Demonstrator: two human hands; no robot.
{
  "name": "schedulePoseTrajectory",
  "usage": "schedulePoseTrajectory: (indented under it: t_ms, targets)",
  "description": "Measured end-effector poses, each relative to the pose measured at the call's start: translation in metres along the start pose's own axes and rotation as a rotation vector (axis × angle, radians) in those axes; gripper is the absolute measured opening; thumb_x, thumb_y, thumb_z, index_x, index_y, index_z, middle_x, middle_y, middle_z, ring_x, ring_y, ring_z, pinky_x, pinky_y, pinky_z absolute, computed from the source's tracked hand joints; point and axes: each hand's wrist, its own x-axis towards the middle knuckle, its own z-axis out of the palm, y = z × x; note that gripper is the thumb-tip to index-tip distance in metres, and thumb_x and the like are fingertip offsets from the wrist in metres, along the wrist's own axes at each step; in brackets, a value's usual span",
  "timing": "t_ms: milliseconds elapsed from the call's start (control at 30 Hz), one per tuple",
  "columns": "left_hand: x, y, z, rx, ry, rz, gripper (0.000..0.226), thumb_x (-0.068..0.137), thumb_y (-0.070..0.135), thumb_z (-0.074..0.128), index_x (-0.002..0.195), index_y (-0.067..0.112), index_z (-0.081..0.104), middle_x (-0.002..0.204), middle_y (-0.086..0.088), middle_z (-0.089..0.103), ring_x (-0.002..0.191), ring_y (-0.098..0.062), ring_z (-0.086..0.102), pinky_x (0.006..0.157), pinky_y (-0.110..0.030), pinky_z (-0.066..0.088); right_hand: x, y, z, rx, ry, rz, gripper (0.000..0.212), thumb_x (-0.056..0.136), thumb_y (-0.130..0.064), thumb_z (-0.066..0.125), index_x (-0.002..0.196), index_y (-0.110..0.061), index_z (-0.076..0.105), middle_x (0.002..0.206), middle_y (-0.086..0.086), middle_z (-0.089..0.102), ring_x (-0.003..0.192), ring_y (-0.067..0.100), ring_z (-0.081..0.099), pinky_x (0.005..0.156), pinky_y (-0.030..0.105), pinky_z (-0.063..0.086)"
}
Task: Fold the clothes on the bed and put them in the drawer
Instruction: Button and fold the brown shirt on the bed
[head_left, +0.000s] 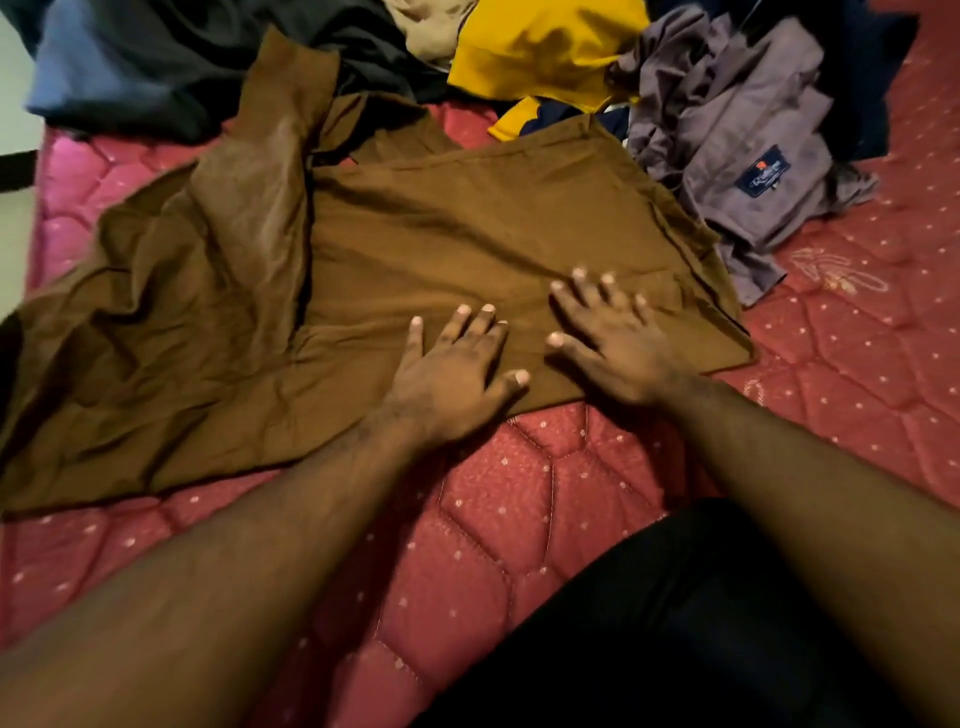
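A large brown garment lies spread on the red quilted mattress, its right part flat and its left part rumpled with a fold standing up. My left hand presses flat on the garment's near edge, fingers straight and spread. My right hand lies flat beside it, a little farther right, fingers spread on the cloth. Neither hand grips anything.
Unfolded clothes are heaped at the back: a grey-purple garment with a dark label at the right, a yellow one, a beige one, and dark blue and black ones at the left. My dark-clothed leg is at the bottom.
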Motion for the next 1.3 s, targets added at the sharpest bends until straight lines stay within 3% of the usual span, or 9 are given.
schedulePoseTrajectory:
  t_ms: [167,400,567,667,767,900,1000,1100,1300]
  targets:
    - [-0.041,-0.039,0.015,0.076,0.088,-0.023,0.077,0.085,0.076,0.009,0.154,0.041,0.006,0.162,0.017,0.002,0.15,-0.014,-0.001,0.119,-0.047,-0.002,0.001,-0.003,0.017,0.03,-0.102,0.019,0.063,0.095,-0.062,0.02,0.15,-0.045,-0.007,0.16,-0.016,-0.012,0.148,0.015,-0.012,0.116,0.053,-0.009]
    - [-0.201,-0.223,-0.007,0.135,0.035,-0.318,0.066,0.09,0.073,0.003,0.151,0.05,0.011,0.158,0.026,0.007,0.149,-0.013,0.012,0.116,-0.046,0.013,-0.002,-0.013,0.014,0.0,-0.166,0.048,0.063,0.096,-0.063,0.017,0.148,-0.046,-0.013,0.159,-0.016,-0.018,0.148,0.015,-0.015,0.115,0.057,-0.01]
    - [-0.241,-0.24,-0.025,0.204,0.145,-0.448,0.066,0.09,0.071,0.006,0.152,0.048,0.011,0.16,0.024,0.008,0.15,-0.019,0.002,0.112,-0.054,-0.016,0.004,-0.038,-0.011,-0.159,-0.243,0.13,0.063,0.099,-0.056,0.022,0.151,-0.041,-0.009,0.16,-0.008,-0.019,0.148,0.025,-0.012,0.111,0.066,-0.004]
    - [-0.2,-0.187,-0.037,0.121,0.344,-0.262,0.058,0.096,0.051,0.027,0.149,0.029,0.036,0.157,0.003,0.032,0.145,-0.026,0.025,0.113,-0.05,0.015,0.006,-0.114,-0.02,-0.204,-0.132,-0.109,0.061,0.098,-0.036,0.036,0.152,-0.038,0.009,0.163,-0.002,-0.006,0.149,0.027,-0.002,0.114,0.061,0.003]
    - [-0.194,-0.196,-0.025,-0.03,0.207,-0.239,0.077,0.09,0.073,0.007,0.152,0.031,0.027,0.16,0.005,0.023,0.147,-0.02,0.022,0.115,-0.043,0.021,-0.002,-0.198,-0.001,0.019,-0.215,-0.359,0.047,0.102,-0.034,0.037,0.148,-0.035,0.033,0.162,-0.004,0.011,0.149,0.023,0.006,0.12,0.044,0.013]
    - [-0.219,-0.216,-0.006,-0.015,0.304,-0.385,0.076,0.084,0.075,0.009,0.15,0.042,0.029,0.158,0.017,0.024,0.147,-0.01,0.019,0.117,-0.041,0.013,0.0,-0.127,0.005,0.093,-0.083,0.09,0.039,0.099,-0.037,0.041,0.136,-0.035,0.053,0.156,0.002,0.03,0.142,0.03,0.025,0.117,0.042,0.023]
    - [-0.205,-0.207,-0.03,0.02,0.577,-0.43,0.051,0.09,0.059,0.032,0.112,0.032,0.07,0.121,0.01,0.067,0.122,-0.018,0.053,0.097,-0.045,0.03,0.019,-0.107,-0.021,-0.089,-0.023,0.222,0.041,0.091,-0.042,0.04,0.113,-0.022,0.068,0.133,0.012,0.052,0.125,0.035,0.045,0.107,0.044,0.038]
    - [-0.163,-0.22,-0.05,0.064,0.784,-0.447,0.044,0.09,0.051,0.043,0.105,0.019,0.069,0.096,-0.005,0.066,0.092,-0.031,0.059,0.077,-0.042,0.041,0.069,-0.169,-0.055,-0.176,0.042,0.047,0.029,0.094,-0.035,0.048,0.112,-0.018,0.064,0.124,0.01,0.052,0.115,0.03,0.051,0.095,0.041,0.047]
    - [-0.136,-0.256,-0.02,-0.342,0.789,-0.621,0.069,0.085,0.07,0.04,0.12,0.014,0.06,0.11,-0.01,0.06,0.103,-0.031,0.053,0.087,-0.044,0.046,0.191,-0.302,-0.077,-0.261,0.071,-0.433,0.032,0.094,-0.026,0.05,0.125,-0.025,0.06,0.139,0.004,0.048,0.128,0.027,0.042,0.104,0.041,0.038]
